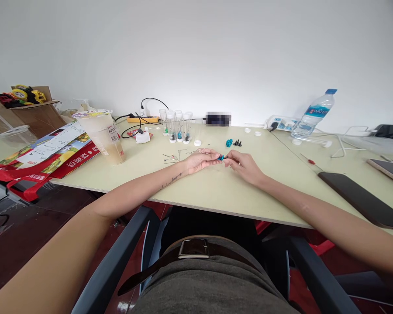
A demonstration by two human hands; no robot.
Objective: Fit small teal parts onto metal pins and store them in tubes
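My left hand (201, 160) and my right hand (244, 165) meet at the middle of the pale table (216, 192), fingertips pinched together on a small blue piece (220, 158). Both hands rest low on the tabletop. Just beyond them lie a cluster of blue pieces (229, 142) and a few black pieces (237, 143). Several clear tubes with white caps (177, 125) stand behind my left hand, some with coloured bits inside. Thin metal pins (174, 156) lie scattered to the left of my left hand.
A tall plastic cup of beige drink (105, 136) stands left, beside printed papers and a red bag (36, 170). A water bottle (312, 114) and a power strip (280, 123) sit at back right. A dark phone (360, 198) and a small red-handled tool (309, 161) lie right.
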